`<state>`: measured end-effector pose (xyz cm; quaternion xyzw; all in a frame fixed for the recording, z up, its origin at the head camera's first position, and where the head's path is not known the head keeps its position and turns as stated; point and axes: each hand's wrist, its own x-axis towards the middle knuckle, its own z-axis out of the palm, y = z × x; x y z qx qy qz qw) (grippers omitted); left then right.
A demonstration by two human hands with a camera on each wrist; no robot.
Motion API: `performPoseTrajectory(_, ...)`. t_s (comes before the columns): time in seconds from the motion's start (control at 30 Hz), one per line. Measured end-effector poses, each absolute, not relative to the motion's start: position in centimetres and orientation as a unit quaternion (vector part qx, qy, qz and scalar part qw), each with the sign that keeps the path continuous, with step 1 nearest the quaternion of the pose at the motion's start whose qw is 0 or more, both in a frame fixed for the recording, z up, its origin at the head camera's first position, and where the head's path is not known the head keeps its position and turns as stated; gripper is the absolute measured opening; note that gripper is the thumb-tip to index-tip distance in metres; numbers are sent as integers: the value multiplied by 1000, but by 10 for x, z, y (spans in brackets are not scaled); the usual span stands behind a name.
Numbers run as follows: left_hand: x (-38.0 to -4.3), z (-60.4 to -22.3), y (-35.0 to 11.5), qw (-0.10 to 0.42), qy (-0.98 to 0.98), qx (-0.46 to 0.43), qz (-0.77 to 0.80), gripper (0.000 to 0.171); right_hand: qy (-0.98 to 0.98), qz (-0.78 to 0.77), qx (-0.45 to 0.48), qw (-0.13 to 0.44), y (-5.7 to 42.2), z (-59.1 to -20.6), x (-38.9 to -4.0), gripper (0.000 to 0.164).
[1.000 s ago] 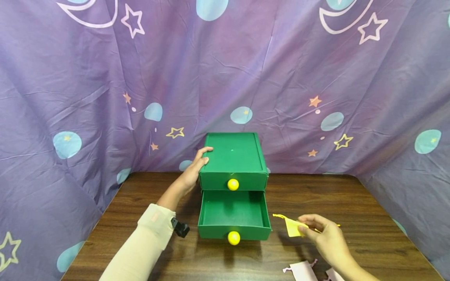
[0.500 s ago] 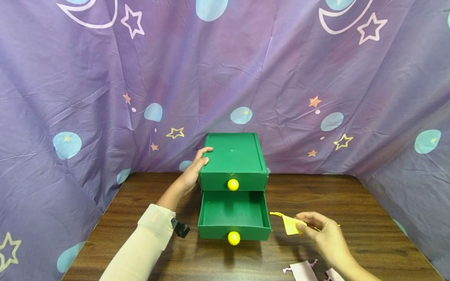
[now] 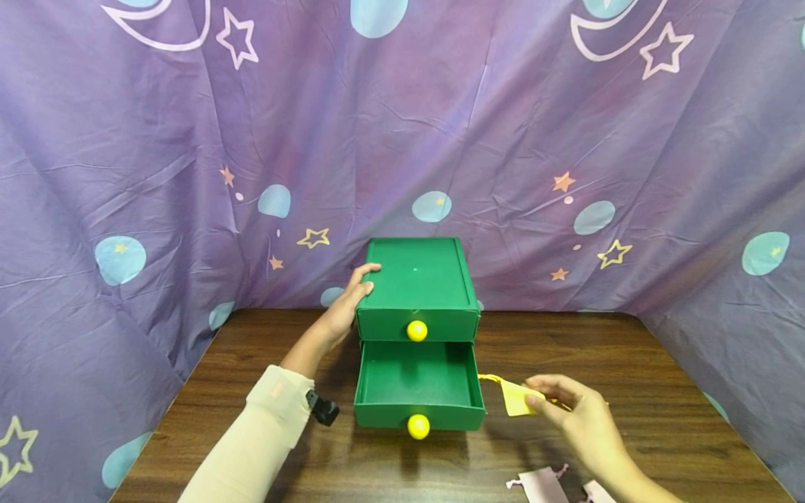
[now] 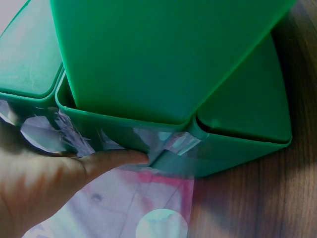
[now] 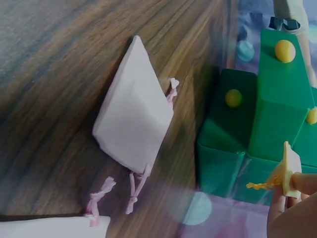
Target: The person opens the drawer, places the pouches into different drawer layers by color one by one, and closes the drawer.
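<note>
Left hand: rested, unclenched, on the left edge of the green cabinet's top; fingertips touched the rim, mid-frame in head view.
Right hand point(image 3: 575, 409): pinched the yellow pouch between thumb and fingers, lower right of frame.
Yellow pouch point(image 3: 517, 399): sat just right of the open drawer point(image 3: 449, 417); cord pointed left at the drawer's right wall, contact not discernible.
Green cabinet point(image 3: 415, 272): stood at centre; top drawer point(image 3: 383, 325) closed, the one under it pulled out.
Pink pouches point(image 3: 544, 485): two, at the bottom right edge, on the wooden table point(image 3: 566, 356).
</note>
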<state>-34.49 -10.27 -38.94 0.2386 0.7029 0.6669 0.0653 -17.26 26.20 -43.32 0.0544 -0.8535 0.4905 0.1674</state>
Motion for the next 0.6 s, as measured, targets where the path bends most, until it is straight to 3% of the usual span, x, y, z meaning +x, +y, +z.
performPoseTrajectory(0.6, -346, -391, -103, 68, 699, 234, 672, 51, -846, 495, 82, 177, 248, -420, -173, 23)
